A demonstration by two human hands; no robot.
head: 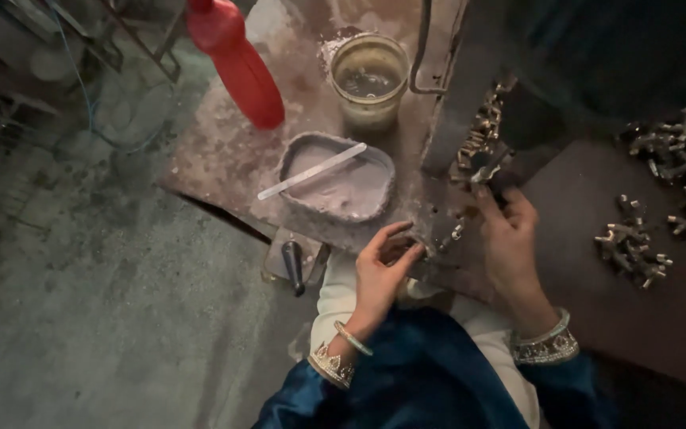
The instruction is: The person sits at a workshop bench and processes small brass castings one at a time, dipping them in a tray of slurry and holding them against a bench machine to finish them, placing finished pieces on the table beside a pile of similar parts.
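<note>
The rusty work plate (224,151) carried a red bottle (236,59), a glass jar (369,75) and a grey tray of paste (335,176) with a flat stick (311,171). At the plate's near edge the left hand (379,278) was half curled, perhaps empty. The right hand (510,238) pinched a small metal piece (486,171) at the upright machine (470,103).

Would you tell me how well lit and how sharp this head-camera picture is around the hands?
Head view: dim overall, the upper right nearly black; the left hand and right hand are soft with slight blur; the red bottle and grey tray read more clearly; no strong glare.
</note>
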